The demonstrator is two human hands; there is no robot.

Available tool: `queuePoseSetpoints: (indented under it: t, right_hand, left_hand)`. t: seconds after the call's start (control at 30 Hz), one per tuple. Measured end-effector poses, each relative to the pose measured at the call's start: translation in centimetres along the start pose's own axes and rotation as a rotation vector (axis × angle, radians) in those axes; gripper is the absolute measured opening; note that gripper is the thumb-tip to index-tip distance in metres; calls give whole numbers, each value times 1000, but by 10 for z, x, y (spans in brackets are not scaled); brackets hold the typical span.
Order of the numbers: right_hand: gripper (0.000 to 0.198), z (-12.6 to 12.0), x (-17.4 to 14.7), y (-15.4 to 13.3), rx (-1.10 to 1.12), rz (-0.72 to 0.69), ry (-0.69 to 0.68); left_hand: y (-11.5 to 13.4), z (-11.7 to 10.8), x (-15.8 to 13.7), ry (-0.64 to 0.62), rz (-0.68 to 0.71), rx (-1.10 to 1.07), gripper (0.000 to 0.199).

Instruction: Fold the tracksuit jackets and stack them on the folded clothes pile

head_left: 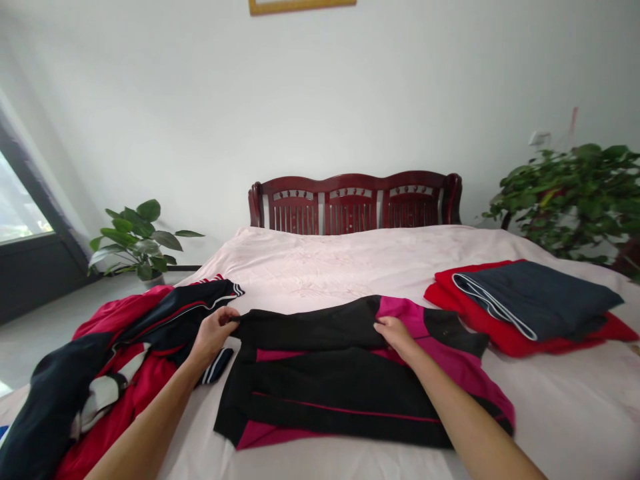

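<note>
Left hand (216, 328) pinches one end of a black sleeve (310, 327) in closed fingertips; right hand (393, 333) pinches farther along. The jacket (350, 380) lies on the bed (320, 267), apparently part-folded; a folded pile (540, 300) sits right, a loose heap (120, 367) left, seemingly unfolded.

left hand (216, 328) pinched | right hand (395, 335) pinched | arms (155, 413) outstretched

No text, number, brand or sign can be read. On the dark shoulder of the black and magenta cloth jacket (340, 380) a faint mark is too small to make out. Neither the crumpled red, navy and white garments (155, 383) nor the folded navy cloth with white piping (545, 297) bears legible lettering.
</note>
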State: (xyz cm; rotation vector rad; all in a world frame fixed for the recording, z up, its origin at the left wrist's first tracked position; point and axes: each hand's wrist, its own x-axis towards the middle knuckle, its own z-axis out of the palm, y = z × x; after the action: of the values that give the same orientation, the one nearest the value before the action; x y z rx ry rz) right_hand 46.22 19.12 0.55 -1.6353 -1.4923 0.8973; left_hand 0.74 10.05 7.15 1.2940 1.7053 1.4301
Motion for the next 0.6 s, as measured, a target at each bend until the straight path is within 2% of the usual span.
queuePoseSetpoints:
  t: [0.07,0.17,0.27,0.33,0.4,0.5,0.6]
  right_hand:
    - [20,-1,-2,1,25,72,10]
    - [23,-6,-3,-2,62,143,-5]
    - [30,-6,1,-6,83,146,-21]
    - [33,-2,5,-8,83,113,-21]
    - [30,4,10,-10,75,61,-3]
    - [20,8,16,-12,69,-28,57]
    - [16,5,18,-13,62,-70,78]
  left_hand:
    - [-5,-5,-6,-8,64,-37,23]
    - [-16,-11,-19,-156,36,-49,23]
    - [-24,-12,-27,-249,-18,-37,42]
    - [-22,-11,-29,-231,-26,-23,49]
    - [-14,-9,-27,-215,-64,-46,45]
    - [1,-4,-23,-179,-176,-239,38]
    - [5,3,-21,-73,-355,-435,22]
